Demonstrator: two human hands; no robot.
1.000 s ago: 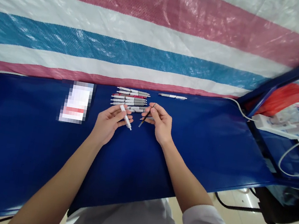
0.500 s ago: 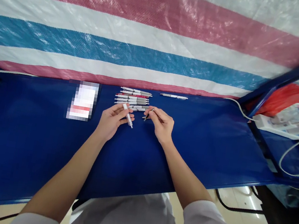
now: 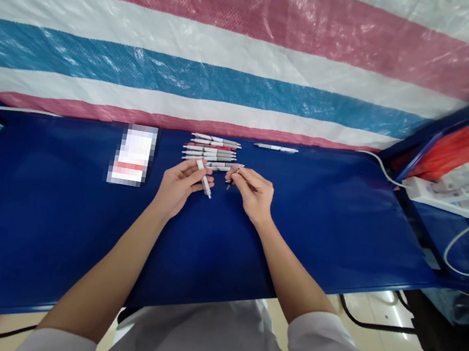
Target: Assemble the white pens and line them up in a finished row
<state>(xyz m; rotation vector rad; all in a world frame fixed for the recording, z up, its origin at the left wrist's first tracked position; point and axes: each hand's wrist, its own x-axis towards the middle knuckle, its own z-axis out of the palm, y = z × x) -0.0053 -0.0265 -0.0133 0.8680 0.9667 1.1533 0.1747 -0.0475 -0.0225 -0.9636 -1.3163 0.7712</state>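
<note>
The left hand (image 3: 176, 187) is closed on a white pen part (image 3: 204, 179), pinching it with thumb and fingers. The right hand (image 3: 254, 195) pinches a thin dark stick (image 3: 228, 185) with its fingertips. The hands face each other, with a small gap between the two things, so the things do not touch. Both are up over the middle of the blue desk (image 3: 333, 228).

Lots of plain blue shows to the left and right of the arms, and more shows between them. The near edge of the desk runs under the forearms, just in front of the person's shirt (image 3: 206, 344). The far edge meets a striped sheet (image 3: 231, 88). On the right, the desk stops by a blue post (image 3: 418, 155), near a white plug strip (image 3: 424, 193) and a red bag (image 3: 458, 153).

A white thing with a red band (image 3: 134, 153) lies to the left, but blurry squares cover it, so no words can be read. The pens are too small to read too.

The white pen part is slim and leans, with a blunt end up and away and a thin end toward the person. Just past the hands, pens (image 3: 211, 151) lie in a row, white and gray, one with red. One more pen (image 3: 275, 147) lies apart, near the far edge.
</note>
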